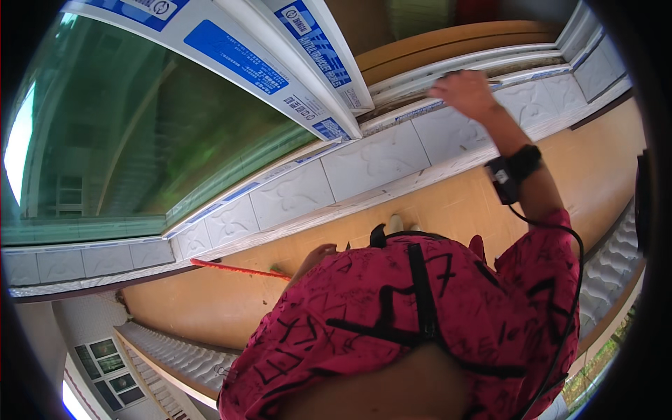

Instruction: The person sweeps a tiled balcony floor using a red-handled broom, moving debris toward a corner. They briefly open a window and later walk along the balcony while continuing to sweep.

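My right hand (463, 92) reaches up to the white window track (420, 105) above the tiled sill (364, 164) and lies flat on it, fingers spread, with nothing visible in it. A black strap with a small device (513, 170) sits on that wrist, and a black cable runs down from it. My left hand (316, 256) is low against my red patterned shirt (420, 315), closed around the end of a thin red stick (238, 269) that points left over the floor. Most of that hand is hidden by the shirt.
A white sliding window frame (280, 77) with blue stickers stands half open, and green-tinted glass (140, 126) fills the left. A tan floor (448, 203) lies below the sill. Ribbed pale mouldings (175, 357) run along the lower left and right edges.
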A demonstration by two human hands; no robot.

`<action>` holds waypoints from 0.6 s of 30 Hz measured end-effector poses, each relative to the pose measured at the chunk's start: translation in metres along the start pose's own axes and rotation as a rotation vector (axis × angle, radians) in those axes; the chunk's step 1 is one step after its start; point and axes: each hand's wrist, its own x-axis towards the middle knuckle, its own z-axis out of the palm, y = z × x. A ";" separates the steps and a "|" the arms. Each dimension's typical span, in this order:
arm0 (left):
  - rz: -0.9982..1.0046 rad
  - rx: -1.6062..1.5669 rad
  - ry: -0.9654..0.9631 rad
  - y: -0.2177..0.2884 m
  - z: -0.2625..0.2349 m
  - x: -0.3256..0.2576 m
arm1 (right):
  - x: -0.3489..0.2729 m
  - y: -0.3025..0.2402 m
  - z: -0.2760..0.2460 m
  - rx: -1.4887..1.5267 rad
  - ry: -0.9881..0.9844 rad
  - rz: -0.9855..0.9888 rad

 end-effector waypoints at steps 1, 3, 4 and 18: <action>0.002 -0.013 0.008 0.005 -0.001 0.004 | -0.011 0.013 -0.013 -0.107 -0.022 -0.015; -0.017 0.007 0.026 0.014 -0.006 0.004 | -0.035 0.033 -0.037 -0.055 0.064 0.134; -0.077 0.058 0.084 0.020 -0.011 0.000 | -0.041 0.038 -0.045 -0.010 0.148 0.115; -0.007 -0.073 0.160 0.023 -0.009 0.000 | 0.015 0.021 -0.026 0.082 -0.179 0.108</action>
